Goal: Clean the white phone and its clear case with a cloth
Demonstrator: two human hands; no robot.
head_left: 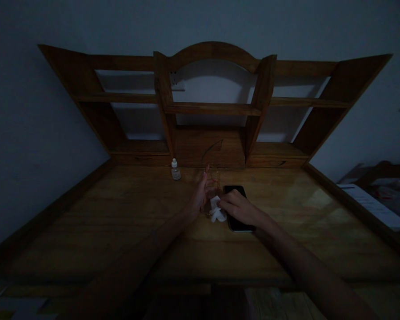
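Note:
A pair of thin-framed eyeglasses [218,178] is held above the desk by my left hand [197,196], whose fingers are closed around the frame. One dark temple arm sticks out toward the back shelf. My right hand [237,207] pinches a crumpled white tissue [217,214] at the nearer lens. Part of that lens is hidden behind the tissue. Below my right hand lies a black smartphone [242,226], flat on the desk and partly covered by the hand. The dim light blurs the finer details of the frame.
A small clear dropper bottle [175,172] with a white cap stands upright left of my hands. The wooden desk [120,213] carries a shelf unit [213,109] along its back. Beyond the right edge are white papers [373,204]. A wall socket [178,84] shows behind the shelves.

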